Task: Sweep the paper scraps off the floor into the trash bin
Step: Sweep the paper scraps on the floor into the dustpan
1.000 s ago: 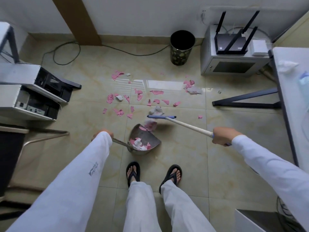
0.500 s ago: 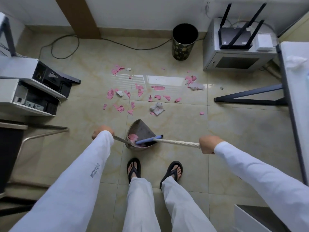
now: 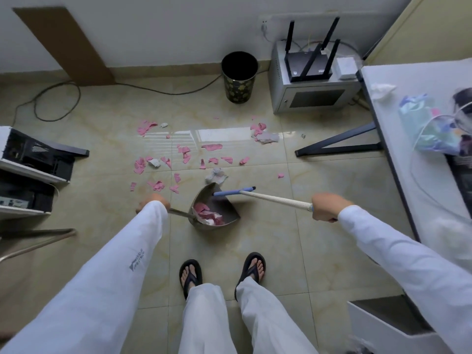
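Note:
A metal dustpan (image 3: pixel 224 213) rests on the tiled floor just ahead of my feet, with several pink and white scraps inside. My left hand (image 3: pixel 150 201) grips its handle, mostly hidden by my sleeve. My right hand (image 3: pixel 325 206) grips the pale broom handle (image 3: pixel 278 200); the blue broom head (image 3: pixel 233 191) sits at the pan's mouth. A crumpled white scrap (image 3: pixel 216 175) lies just beyond the pan. Pink paper scraps (image 3: pixel 185 154) are scattered farther out. The black trash bin (image 3: pixel 239 77) stands by the far wall.
A grey cabinet (image 3: pixel 314 93) with a router on top stands right of the bin. A white table (image 3: pixel 419 139) with dark legs lines the right side. Computer cases (image 3: pixel 30 169) sit at the left. A black cable (image 3: pixel 56 103) loops on the floor. A white box (image 3: pixel 383 325) is at lower right.
The broom head has swung from inside the dustpan back out to its mouth, and my right hand has moved right. More scraps lie in the pan than a second ago.

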### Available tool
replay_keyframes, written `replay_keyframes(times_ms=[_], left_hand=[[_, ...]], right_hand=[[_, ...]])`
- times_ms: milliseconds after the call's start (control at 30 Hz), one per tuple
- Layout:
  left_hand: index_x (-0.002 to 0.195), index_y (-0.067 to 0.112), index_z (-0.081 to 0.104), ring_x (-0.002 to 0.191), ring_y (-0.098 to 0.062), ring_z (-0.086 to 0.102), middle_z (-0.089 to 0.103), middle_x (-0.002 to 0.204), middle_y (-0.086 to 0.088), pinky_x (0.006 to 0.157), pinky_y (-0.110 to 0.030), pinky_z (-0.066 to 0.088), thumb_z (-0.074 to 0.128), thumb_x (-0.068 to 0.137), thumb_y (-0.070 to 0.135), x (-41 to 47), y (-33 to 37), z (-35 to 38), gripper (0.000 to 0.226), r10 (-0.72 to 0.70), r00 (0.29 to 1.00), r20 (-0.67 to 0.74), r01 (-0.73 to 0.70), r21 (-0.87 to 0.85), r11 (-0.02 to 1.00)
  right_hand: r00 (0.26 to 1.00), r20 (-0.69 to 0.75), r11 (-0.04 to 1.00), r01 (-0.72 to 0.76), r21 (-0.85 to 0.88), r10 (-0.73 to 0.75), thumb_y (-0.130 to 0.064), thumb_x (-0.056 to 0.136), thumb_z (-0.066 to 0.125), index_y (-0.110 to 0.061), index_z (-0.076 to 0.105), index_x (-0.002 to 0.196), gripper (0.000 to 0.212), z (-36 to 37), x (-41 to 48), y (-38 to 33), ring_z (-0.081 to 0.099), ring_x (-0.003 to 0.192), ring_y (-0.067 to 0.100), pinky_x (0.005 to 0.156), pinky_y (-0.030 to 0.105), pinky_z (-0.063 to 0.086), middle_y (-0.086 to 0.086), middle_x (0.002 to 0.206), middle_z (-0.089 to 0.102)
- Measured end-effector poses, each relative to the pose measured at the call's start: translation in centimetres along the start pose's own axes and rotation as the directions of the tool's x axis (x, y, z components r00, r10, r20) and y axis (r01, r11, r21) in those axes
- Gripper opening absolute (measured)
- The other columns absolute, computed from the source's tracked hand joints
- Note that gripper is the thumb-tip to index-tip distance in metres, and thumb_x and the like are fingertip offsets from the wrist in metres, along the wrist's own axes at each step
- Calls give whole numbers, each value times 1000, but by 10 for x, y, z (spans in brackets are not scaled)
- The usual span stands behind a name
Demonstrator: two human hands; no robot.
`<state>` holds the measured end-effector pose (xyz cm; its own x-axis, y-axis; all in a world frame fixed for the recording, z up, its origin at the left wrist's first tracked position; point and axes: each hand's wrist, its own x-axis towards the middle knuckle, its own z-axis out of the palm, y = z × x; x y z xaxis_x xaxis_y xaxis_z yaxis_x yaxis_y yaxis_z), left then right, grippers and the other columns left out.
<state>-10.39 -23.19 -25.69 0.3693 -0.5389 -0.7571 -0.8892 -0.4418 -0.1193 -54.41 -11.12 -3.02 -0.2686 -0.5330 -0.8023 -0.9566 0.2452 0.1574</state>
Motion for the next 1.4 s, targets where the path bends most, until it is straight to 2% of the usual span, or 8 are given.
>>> replay_keyframes(times_ms=[100, 267, 433, 533, 700, 833, 1133, 1400], left_hand=[[110, 1, 67, 105, -36, 65, 66, 114, -20, 90, -43, 53, 60, 84, 20, -3, 28, -2, 33, 56, 998, -5, -56, -39, 998], [80, 12, 67, 74, -23, 60, 66, 86, -5, 70, -27, 48, 60, 84, 13, -80, 68, -22, 9, 77, 997, -11, -77, 41, 996], [80, 12, 68, 90, -24, 67, 69, 92, -6, 74, -27, 48, 51, 88, 15, -127, 98, -29, 19, 110, 990, -91, -110, 10, 994], [91, 12, 72, 95, -23, 67, 71, 99, -5, 71, -26, 45, 51, 89, 15, -140, 116, -29, 22, 99, 986, -134, -95, 35, 995], [103, 11, 68, 104, -25, 63, 66, 110, -8, 77, -27, 45, 50, 92, 12, -149, 140, -30, 21, 96, 978, -187, -77, 107, 991], [110, 11, 66, 109, -25, 61, 64, 117, -9, 79, -28, 44, 50, 92, 12, -151, 146, -38, 25, 98, 977, -191, -76, 122, 990], [115, 12, 64, 110, -25, 60, 63, 119, -9, 75, -28, 41, 49, 92, 11, -163, 152, -45, 27, 127, 976, -176, -99, 160, 982], [115, 13, 64, 109, -25, 60, 64, 118, -9, 81, -29, 45, 48, 93, 10, -167, 147, -46, 28, 137, 973, -188, -116, 119, 986]], right_hand=[[997, -29, 992, -64, 109, 67, -10, 88, 46, -12, 50, 74, 14, 3, 4, 29, 46, 46, 15, 43, 21, 32, 0, 58, 50], [988, -41, 963, -133, 235, 146, -9, 90, 44, -9, 51, 78, 14, 25, 18, 65, 48, 46, 17, 42, 21, 34, 4, 56, 52], [976, 12, 923, -208, 324, 216, -7, 88, 42, -10, 47, 65, 23, 39, 41, 84, 47, 38, 17, 40, 19, 34, 1, 38, 51], [972, 102, 928, -232, 292, 211, -10, 85, 46, -11, 50, 64, 22, 44, 53, 87, 45, 37, 18, 42, 18, 35, -4, 24, 43], [918, 377, 962, -203, 182, 122, -13, 79, 50, -9, 60, 72, 13, 61, 51, 66, 41, 32, 17, 43, 15, 37, 0, 45, 51], [904, 425, 992, -98, 75, 57, -19, 80, 52, -16, 54, 65, 16, 63, 48, 64, 41, 31, 16, 47, 18, 39, -3, 39, 50], [969, 238, 982, 16, 190, -62, -17, 81, 61, -13, 58, 79, 6, 25, 47, 99, 41, 38, 16, 36, 15, 30, 3, 55, 51], [989, 130, 979, -90, 183, 66, -17, 84, 58, -10, 56, 80, 8, 19, 34, 119, 40, 37, 18, 36, 16, 29, 3, 54, 50]])
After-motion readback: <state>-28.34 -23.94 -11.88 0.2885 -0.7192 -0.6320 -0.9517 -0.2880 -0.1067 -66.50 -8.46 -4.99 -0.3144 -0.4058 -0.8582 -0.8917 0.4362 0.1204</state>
